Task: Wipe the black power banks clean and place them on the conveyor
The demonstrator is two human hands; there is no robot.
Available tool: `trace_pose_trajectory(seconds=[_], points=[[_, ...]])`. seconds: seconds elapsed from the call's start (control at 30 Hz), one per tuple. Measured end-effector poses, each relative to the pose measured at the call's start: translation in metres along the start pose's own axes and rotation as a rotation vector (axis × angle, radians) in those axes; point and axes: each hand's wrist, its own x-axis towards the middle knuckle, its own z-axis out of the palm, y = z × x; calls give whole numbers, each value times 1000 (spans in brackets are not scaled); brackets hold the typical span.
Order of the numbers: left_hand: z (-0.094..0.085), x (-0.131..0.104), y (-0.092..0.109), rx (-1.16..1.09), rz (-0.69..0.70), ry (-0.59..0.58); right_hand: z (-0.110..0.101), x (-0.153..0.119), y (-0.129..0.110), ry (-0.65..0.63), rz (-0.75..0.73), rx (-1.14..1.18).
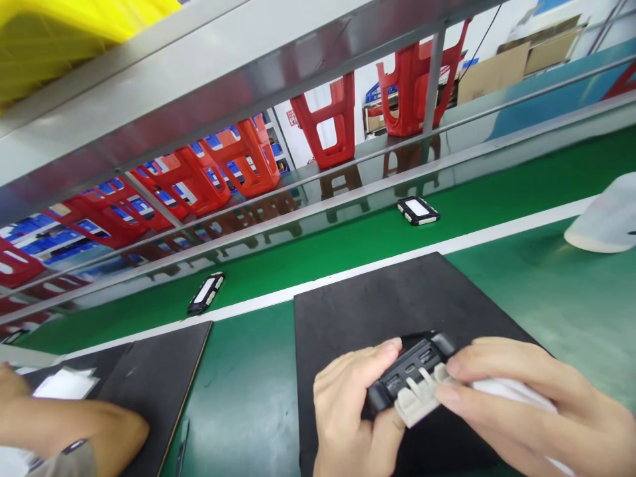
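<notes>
Over a black mat (358, 298), my left hand (348, 397) grips a black device (412, 368) whose side with several port openings faces up. A pale grey flap piece (420, 401) with small prongs hangs at the lower edge of that side. The thumb and forefinger of my right hand (536, 397) pinch the flap's right end. Something white and soft (517, 391) lies within my right palm, partly hidden by the fingers.
Two black devices with white labels (418, 210) (206, 293) lie on the green belt (308, 248). Another person's arm (99, 424) rests over a second black mat (159, 377) at left. A translucent container (606, 215) stands right. A metal beam (199, 79) crosses above; red stools (328, 122) are beyond.
</notes>
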Motion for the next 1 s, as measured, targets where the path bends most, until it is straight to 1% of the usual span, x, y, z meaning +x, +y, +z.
trace_pose_trajectory(seconds=[0.1,0.17,0.23,0.33,0.37,0.4,0.47,0.53,0.63,0.7,0.8,0.87,0.93,1.0], points=[[-2,0,1,11,12,-11,3,-8,-3,-1,-94,-41],[-3,0,2,-1,27,-30,5,-11,-5,14,-61,-47],[-4,-1,2,1,26,-45,5,-7,-8,65,-60,-52],[-4,-4,1,30,18,-40,4,4,-14,197,-71,-68],[-4,-5,1,36,19,-38,3,6,-15,208,-83,-70],[-4,-6,0,39,22,-33,2,7,-15,197,-92,-70],[-4,-7,0,40,30,-27,0,5,-13,101,-102,-61],[-5,-6,0,28,69,-19,-1,-2,-9,10,-91,-50],[-5,-1,0,14,163,-40,-1,-7,-5,-1,-65,-16],[-5,1,-1,13,198,-76,0,-5,-6,-18,0,59],[-4,1,-1,23,161,-83,4,6,-9,-90,164,227],[-2,-2,-1,22,113,-86,6,14,-10,-134,310,328],[0,-6,-1,5,46,-95,8,19,-9,-226,489,412],[2,-11,-2,-25,-44,-114,11,21,-7,-357,650,478]])
